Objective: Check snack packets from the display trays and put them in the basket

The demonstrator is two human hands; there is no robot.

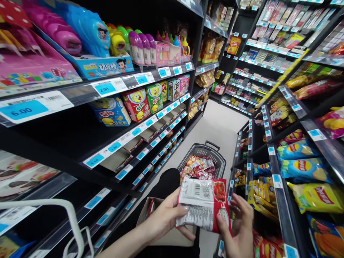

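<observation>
Both hands hold a red snack packet (204, 204) label-side up, as if to read it: left hand (163, 216) pinches its left edge, right hand (240, 225) grips the lower right corner. Just beyond the hands, a basket (215, 152) holds similar packets

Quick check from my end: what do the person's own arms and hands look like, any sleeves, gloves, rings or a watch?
Both are bare. The left hand and its forearm show no sleeve, glove, watch or bracelet up to the frame edge. The right hand is ungloved too, with no rings visible on the fingers; its wrist is cut off by the frame. The fingernails look short and unpainted, with a slight gloss.
</observation>
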